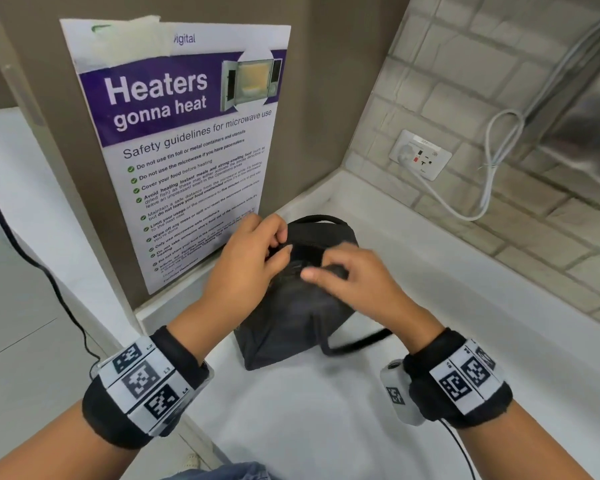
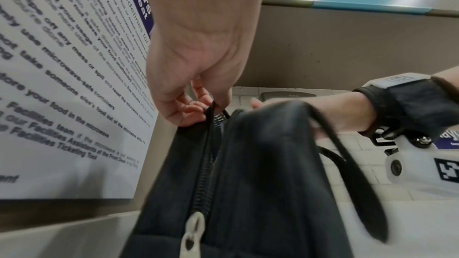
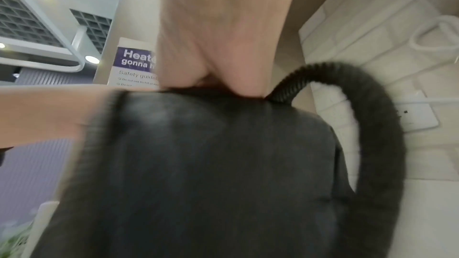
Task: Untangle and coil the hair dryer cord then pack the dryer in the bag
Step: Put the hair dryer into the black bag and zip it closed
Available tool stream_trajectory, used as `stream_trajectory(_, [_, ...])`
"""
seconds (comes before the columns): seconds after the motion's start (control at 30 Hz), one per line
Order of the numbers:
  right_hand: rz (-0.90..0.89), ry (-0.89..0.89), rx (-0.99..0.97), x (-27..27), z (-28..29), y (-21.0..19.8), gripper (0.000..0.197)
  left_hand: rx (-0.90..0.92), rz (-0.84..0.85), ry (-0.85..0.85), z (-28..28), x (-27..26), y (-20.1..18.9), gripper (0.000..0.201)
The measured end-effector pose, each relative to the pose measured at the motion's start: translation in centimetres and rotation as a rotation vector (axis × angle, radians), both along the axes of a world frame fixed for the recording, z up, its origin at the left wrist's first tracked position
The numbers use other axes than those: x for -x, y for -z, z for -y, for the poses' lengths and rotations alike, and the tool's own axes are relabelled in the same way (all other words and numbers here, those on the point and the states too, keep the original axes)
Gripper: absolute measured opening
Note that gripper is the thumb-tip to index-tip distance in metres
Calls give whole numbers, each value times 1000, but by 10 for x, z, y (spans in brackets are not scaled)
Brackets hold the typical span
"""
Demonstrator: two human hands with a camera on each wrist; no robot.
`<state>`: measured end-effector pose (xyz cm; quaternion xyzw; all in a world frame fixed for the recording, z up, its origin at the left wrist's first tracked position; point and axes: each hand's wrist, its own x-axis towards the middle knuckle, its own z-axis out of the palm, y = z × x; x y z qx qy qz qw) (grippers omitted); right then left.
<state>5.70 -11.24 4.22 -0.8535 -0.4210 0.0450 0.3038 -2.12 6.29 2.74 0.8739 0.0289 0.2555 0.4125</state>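
Observation:
A black fabric bag stands on the white counter, with its carry strap trailing to the right. My left hand pinches the edge of the zipper at the bag's top. My right hand grips the top of the bag just to the right, fingers curled over the dark fabric. A white zipper pull hangs lower on the zipper line. The hair dryer and its cord are not visible in any view.
A microwave safety poster covers the panel right behind the bag. A wall socket with a white cable sits on the tiled wall to the right, under a metal appliance. A black cable hangs at the left.

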Motion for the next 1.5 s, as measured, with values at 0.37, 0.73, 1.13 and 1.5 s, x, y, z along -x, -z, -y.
stream_trajectory(0.37, [312,274,-242,5,-4,19,40,-157,-834,-135,-13,26,30,36])
stream_trajectory(0.73, [307,328,-281,18,-9,22,41,461,-797,-61,-15,14,48,26])
stream_trajectory(1.13, [252,278,-303,28,-6,22,38,551,-822,-43,-17,24,48,53])
stream_trajectory(1.5, [367,194,-158,42,-9,17,22,355,-848,102,-30,32,30,26])
